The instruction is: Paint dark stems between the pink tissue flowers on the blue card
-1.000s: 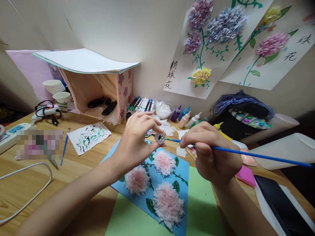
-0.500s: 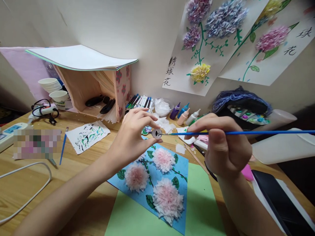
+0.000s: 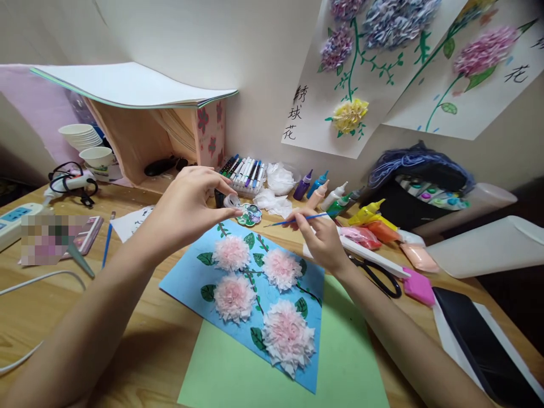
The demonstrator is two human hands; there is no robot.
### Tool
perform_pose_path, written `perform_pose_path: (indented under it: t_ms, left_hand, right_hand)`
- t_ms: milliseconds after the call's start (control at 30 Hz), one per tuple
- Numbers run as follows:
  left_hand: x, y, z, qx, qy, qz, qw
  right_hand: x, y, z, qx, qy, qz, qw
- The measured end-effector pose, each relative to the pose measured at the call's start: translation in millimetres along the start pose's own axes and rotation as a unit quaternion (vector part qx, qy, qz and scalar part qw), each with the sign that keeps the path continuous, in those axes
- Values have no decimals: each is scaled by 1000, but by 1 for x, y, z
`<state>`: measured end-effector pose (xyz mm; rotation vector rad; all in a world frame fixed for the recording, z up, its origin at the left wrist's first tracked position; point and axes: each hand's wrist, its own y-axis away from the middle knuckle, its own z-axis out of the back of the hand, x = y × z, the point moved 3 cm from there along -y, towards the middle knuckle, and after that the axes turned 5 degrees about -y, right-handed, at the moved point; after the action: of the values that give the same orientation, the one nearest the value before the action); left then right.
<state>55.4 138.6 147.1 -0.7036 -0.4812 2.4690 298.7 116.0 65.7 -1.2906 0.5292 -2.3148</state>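
My left hand point(image 3: 187, 207) is raised over the desk and pinches a small grey bottle cap point(image 3: 232, 201) between thumb and fingers. My right hand point(image 3: 321, 235) grips a thin blue paintbrush point(image 3: 293, 220), its tip pointing left toward a small flower-shaped paint palette point(image 3: 250, 215). Below both hands lies a blue card point(image 3: 191, 286) with several pink tissue flowers point(image 3: 232, 252) and painted green leaves. The blue card rests partly on a green sheet point(image 3: 340, 351).
Markers point(image 3: 244, 173), paint bottles point(image 3: 312, 192) and crumpled tissue point(image 3: 278, 181) line the wall. Scissors point(image 3: 380, 280) and a pink eraser point(image 3: 419, 286) lie at right. A power strip point(image 3: 12, 221), cable, paper cups point(image 3: 87, 141) and a second brush point(image 3: 106, 252) are at left.
My right hand moved away from the cap, forward and down toward the palette, taking the brush with it. My left hand shifted left and farther back with the cap. The view tilted.
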Motion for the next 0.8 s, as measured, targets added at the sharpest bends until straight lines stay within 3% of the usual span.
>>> perform_pose_path:
  t_ms: [167, 333, 800]
  left_hand:
    - [2, -3, -6, 27, -9, 1, 1000]
    - [-3, -1, -14, 64, 1, -12, 998]
    - [-1, -3, -20, 74, -2, -14, 997]
  right_hand:
    - [-36, 26, -14, -54, -115, -50, 991]
    - [-67, 30, -24, -109, -194, -102, 969]
    - [-72, 30, -29, -36, -178, -130, 975]
